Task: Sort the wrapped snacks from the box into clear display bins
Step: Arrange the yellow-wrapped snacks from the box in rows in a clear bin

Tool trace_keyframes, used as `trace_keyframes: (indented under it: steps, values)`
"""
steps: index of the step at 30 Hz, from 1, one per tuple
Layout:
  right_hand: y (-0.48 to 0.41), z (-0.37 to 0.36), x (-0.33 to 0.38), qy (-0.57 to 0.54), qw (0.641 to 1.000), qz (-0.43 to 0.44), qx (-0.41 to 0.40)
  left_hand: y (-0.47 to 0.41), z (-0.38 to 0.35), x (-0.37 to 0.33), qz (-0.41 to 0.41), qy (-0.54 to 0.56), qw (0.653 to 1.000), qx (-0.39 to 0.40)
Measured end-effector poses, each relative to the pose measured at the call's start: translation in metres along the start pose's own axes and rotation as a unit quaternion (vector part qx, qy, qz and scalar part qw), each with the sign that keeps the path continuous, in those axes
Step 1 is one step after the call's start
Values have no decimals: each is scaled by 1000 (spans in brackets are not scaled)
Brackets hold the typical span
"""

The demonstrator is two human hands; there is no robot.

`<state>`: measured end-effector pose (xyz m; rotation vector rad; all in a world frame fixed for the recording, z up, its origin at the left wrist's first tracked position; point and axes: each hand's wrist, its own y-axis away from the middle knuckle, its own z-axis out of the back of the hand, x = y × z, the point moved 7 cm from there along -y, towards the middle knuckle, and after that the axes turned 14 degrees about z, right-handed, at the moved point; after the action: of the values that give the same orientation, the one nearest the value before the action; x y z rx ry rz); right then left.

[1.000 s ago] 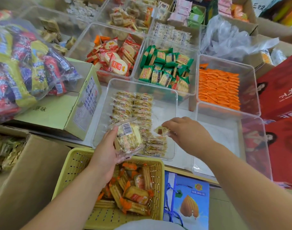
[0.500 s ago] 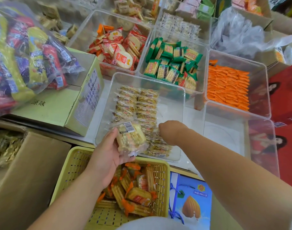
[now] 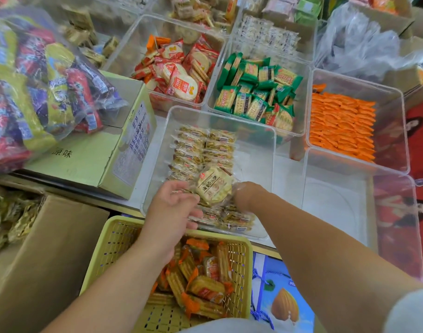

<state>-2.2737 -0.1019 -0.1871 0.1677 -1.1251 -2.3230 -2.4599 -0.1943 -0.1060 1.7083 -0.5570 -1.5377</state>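
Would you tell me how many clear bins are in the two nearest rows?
5: near row, cracker bin at centre and empty bin to its right; behind, red-packet bin, green-packet bin, orange-packet bin. Further bins beyond are cut off.

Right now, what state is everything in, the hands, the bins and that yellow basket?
Front bin: partly filled, two neat rows on its left.
Cracker pack: raised over the front bin, label up.
Left hand: fingers curled at the cracker pack's left edge.
Right hand: at the pack's right edge, fingertips hidden.
Right front bin: nothing in it.
Yellow basket: partly filled with loose orange-wrapped snacks.
Orange-pack bin: neat rows.
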Motion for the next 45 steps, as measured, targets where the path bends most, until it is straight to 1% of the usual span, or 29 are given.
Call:
trace_keyframes:
  steps: [2, 4, 6, 8, 9, 11, 14, 15, 16, 17, 19, 21, 23, 24, 26, 27, 29, 30, 32, 34, 35, 36, 37, 39, 40, 41, 42, 43, 45]
  values:
    - [1, 1, 0, 17, 1000, 1, -5, -6, 3, -19, -66, -104, 991, -45]
    - [7, 3, 2, 39, 999, -4, -17, -17, -3, -36, -117, -212, 968, -63]
    - [18, 7, 4, 43, 998, -15, -42, -34, -17, -44, -138, -340, 928, -64]
    - [32, 12, 6, 37, 996, -17, -80, -54, -32, -41, -142, -464, 872, -62]
    - [40, 14, 8, 40, 994, -11, -99, -61, -39, -37, -140, -505, 850, -59]
    - [58, 16, 9, 43, 989, 4, -142, -73, -47, -30, -138, -550, 821, -69]
    - [88, 16, 6, 0, 978, 23, -207, -83, -49, -27, -134, -585, 790, -127]
    - [97, 14, 4, -29, 973, 25, -228, -84, -48, -27, -131, -584, 789, -140]
    - [106, 12, 1, -65, 965, 25, -253, -83, -48, -28, -129, -574, 796, -143]
    - [116, 10, -2, -106, 953, 22, -282, -82, -48, -28, -130, -553, 812, -136]
    - [132, 6, -11, -195, 920, 12, -339, -78, -48, -29, -137, -497, 849, -118]
    - [143, 2, -18, -298, 877, -2, -376, -71, -48, -31, -141, -448, 876, -105]
    - [146, -3, -20, -421, 817, -8, -393, -57, -50, -35, -164, -407, 893, -99]
    - [145, -5, -17, -500, 773, -7, -390, -48, -52, -38, -181, -396, 895, -100]
    - [141, -8, -1, -653, 668, 7, -357, -27, -60, -43, -223, -393, 886, -106]
    - [138, -8, 8, -703, 627, 19, -336, -17, -66, -44, -247, -398, 877, -106]
    - [131, -2, 23, -751, 578, 56, -314, 3, -83, -43, -289, -418, 858, -77]
    - [128, 2, 27, -759, 561, 72, -322, 10, -90, -40, -307, -432, 846, -52]
    - [124, 7, 22, -754, 543, 48, -366, 20, -101, -36, -341, -465, 817, -5]
    - [122, 8, 9, -731, 549, -5, -405, 21, -101, -30, -344, -494, 798, 41]
    - [120, 9, 2, -714, 564, -18, -414, 19, -96, -29, -335, -504, 795, 51]
    - [119, 14, -6, -679, 599, -20, -424, 16, -89, -28, -321, -516, 793, 46]
    - [120, 23, -15, -613, 655, -12, -442, 11, -79, -28, -308, -532, 788, 20]
    - [122, 48, -28, -415, 777, 22, -473, -6, -51, -32, -266, -574, 771, -76]
    - [122, 61, -32, -304, 824, 34, -476, -14, -34, -34, -235, -593, 759, -130]
    - [120, 73, -34, -203, 859, 43, -468, -22, -18, -36, -201, -607, 750, -171]
    - [115, 82, -36, -117, 887, 51, -443, -29, -3, -35, -168, -614, 746, -194]
    - [107, 87, -36, -48, 912, 58, -403, -36, 9, -32, -138, -613, 751, -201]
    - [87, 88, -33, 51, 950, 71, -299, -45, 23, -22, -88, -596, 776, -186]
